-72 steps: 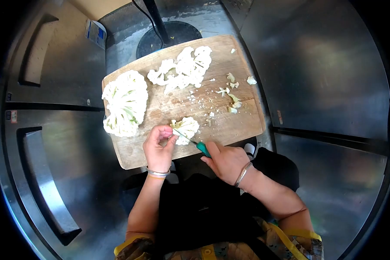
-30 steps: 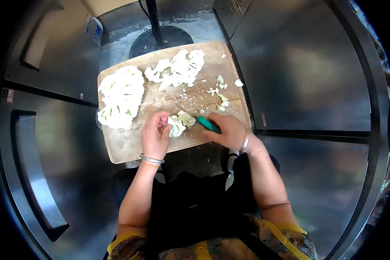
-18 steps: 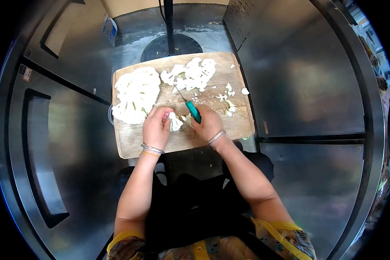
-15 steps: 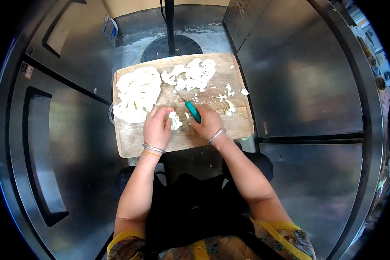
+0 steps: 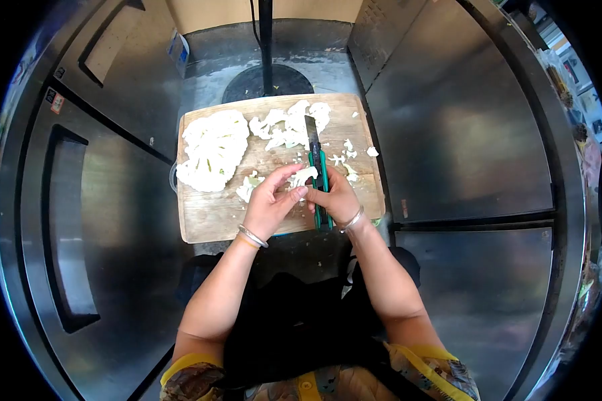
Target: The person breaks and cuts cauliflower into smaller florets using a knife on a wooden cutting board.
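Observation:
My left hand (image 5: 267,204) pinches a small cauliflower floret (image 5: 304,176) between thumb and fingers. Close beside it, my right hand (image 5: 340,197) is closed round a green and black utility knife (image 5: 318,167), its blade out and directed away from me. Both hands are above a wooden cutting board (image 5: 211,217). A large cauliflower head (image 5: 213,150) lies on the board's left side. Cut florets (image 5: 284,127) are heaped at the far middle, and another floret (image 5: 248,187) lies just left of my left hand.
Small cauliflower scraps (image 5: 348,175) are scattered over the board's right side. Steel cabinet doors stand close on the left (image 5: 124,220) and right (image 5: 461,127). Behind the board rises a black pole (image 5: 266,50) on a round base (image 5: 231,88).
My left hand has moved right and holds a floret near the knife. The knife has turned from slanting left to nearly upright in view. One floret stays on the board by my left hand.

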A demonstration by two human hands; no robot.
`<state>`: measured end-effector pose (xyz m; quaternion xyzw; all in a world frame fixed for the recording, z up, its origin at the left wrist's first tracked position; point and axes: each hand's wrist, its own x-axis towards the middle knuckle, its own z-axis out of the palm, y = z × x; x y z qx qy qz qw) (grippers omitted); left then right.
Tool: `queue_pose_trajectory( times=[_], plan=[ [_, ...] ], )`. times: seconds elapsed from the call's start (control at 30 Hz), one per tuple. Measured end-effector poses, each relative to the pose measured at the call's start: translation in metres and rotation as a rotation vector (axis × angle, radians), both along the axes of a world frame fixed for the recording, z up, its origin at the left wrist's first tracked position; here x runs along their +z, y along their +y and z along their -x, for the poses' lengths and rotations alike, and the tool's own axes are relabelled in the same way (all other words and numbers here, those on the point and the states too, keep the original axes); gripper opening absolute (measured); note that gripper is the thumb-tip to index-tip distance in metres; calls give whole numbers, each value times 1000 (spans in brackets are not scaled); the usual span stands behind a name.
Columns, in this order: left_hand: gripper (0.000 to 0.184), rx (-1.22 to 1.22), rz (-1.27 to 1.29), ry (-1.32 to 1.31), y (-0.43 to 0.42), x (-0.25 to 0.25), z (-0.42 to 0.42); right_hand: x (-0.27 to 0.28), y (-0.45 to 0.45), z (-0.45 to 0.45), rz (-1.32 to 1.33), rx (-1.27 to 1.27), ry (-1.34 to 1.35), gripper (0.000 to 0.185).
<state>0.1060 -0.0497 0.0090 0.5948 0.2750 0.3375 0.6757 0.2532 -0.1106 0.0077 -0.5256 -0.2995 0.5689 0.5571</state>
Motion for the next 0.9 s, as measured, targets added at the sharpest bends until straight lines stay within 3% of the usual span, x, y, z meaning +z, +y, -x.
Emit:
queue_pose_trajectory(
  times=[0.17,0.2,0.27,0.3,0.37,0.73,0.9],
  plan=[
    [25,-54,243,-102,2,-11,-12,13,-15,-7,-42,-37,-70,24],
    [23,-8,384,-86,2,-11,-13,10,-19,-10,-43,-36,-73,24],
    [21,51,544,-106,1,-9,-18,1,-28,-18,-54,-144,-481,24],
    [21,53,543,-111,1,-7,-19,3,-32,-21,-56,-141,-485,24],
    [20,84,622,-126,3,-4,-21,12,-40,-24,-214,-89,-1168,28],
    [14,29,705,-228,-1,-9,-28,7,-59,-23,-58,-21,-1274,26],
    [12,-87,570,-221,10,8,-13,-3,-70,-40,86,144,-1280,26]
  ],
)
